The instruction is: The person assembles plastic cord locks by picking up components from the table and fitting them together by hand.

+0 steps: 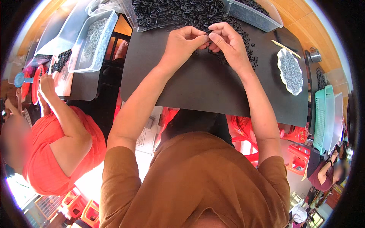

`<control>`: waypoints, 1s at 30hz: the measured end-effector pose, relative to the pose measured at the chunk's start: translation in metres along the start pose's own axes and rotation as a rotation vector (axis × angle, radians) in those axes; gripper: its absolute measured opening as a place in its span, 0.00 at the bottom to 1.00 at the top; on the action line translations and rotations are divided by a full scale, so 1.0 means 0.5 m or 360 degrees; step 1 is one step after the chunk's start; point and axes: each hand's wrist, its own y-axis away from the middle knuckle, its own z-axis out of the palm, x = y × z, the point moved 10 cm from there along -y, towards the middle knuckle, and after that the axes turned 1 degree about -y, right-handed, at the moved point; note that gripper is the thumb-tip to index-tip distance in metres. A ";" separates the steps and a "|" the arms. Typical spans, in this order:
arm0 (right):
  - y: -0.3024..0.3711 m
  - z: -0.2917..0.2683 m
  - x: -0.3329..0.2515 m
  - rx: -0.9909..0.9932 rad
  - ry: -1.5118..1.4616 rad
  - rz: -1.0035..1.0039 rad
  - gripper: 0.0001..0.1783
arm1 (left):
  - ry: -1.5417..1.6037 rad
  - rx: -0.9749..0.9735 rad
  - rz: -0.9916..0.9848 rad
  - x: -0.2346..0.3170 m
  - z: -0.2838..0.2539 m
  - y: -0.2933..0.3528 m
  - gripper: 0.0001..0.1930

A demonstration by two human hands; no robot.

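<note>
My left hand (185, 41) and my right hand (227, 42) meet fingertip to fingertip over a black mat (197, 81), pinching a small black part (208, 36) between them. Just beyond the fingers lies a heap of small black ring-shaped parts (178, 13), spilling from a clear tray onto the mat. More of these parts are scattered to the right of my right hand. What the fingers do to the small part is hidden.
A white scalloped dish of small grey metal pieces (291, 71) sits at the right, with a wooden stick (286, 48) beside it. Clear bins (93, 41) stand at left and top right (254, 15). A person in orange (57, 140) works at the left. Teal basket (323, 117) at right.
</note>
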 end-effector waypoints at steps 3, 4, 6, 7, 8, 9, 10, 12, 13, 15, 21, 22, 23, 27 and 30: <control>-0.002 0.002 0.026 -0.0084 -0.0123 0.0013 0.08 | -0.0024 -0.0013 0.0047 0.010 0.001 0.000 0.06; -0.001 -0.005 0.033 -0.0078 -0.0122 0.0012 0.08 | -0.0108 -0.0079 0.0043 0.012 0.007 0.001 0.06; -0.006 -0.020 0.037 -0.0020 -0.0127 0.0003 0.06 | -0.0202 -0.0138 0.0048 0.014 -0.004 -0.002 0.07; -0.009 -0.027 0.036 -0.0020 -0.0129 -0.0004 0.06 | -0.0366 -0.0060 0.0140 0.018 -0.030 -0.009 0.08; -0.011 -0.043 0.033 0.0045 -0.0076 -0.0013 0.05 | -0.0529 0.0017 0.0230 0.030 -0.052 -0.012 0.08; -0.012 -0.060 0.029 0.0111 -0.0023 -0.0022 0.04 | -0.0738 0.0103 0.0284 0.039 -0.074 -0.011 0.08; -0.013 -0.069 0.024 0.0112 -0.0026 -0.0027 0.04 | -0.0743 0.0102 0.0288 0.036 -0.083 -0.011 0.08; -0.014 -0.087 0.023 0.0114 0.0045 0.0001 0.03 | -0.1174 0.0233 0.0372 0.059 -0.090 -0.005 0.08; -0.017 -0.091 0.028 0.0103 0.0023 -0.0028 0.03 | -0.1186 0.0206 0.0575 0.081 -0.069 -0.003 0.08; -0.017 -0.095 0.026 0.0120 0.0076 -0.0039 0.03 | -0.1327 0.0114 0.0747 0.106 -0.027 -0.013 0.07; -0.016 -0.110 0.038 0.0174 0.0125 -0.0070 0.03 | -0.1782 -0.0297 0.0818 0.064 0.063 -0.053 0.09; -0.016 -0.113 0.040 0.0183 0.0150 -0.0066 0.03 | -0.1782 -0.0302 0.0822 0.063 0.065 -0.052 0.09; -0.015 -0.114 0.038 0.0190 0.0150 -0.0064 0.03 | -0.1775 -0.0307 0.0819 0.059 0.063 -0.049 0.09; -0.012 -0.085 0.039 0.0066 0.0062 -0.0048 0.03 | -0.1418 -0.0247 0.0816 0.068 0.034 -0.038 0.08; -0.004 -0.048 0.032 -0.0047 -0.0023 -0.0036 0.04 | -0.0327 -0.0097 -0.0074 0.008 -0.018 -0.043 0.07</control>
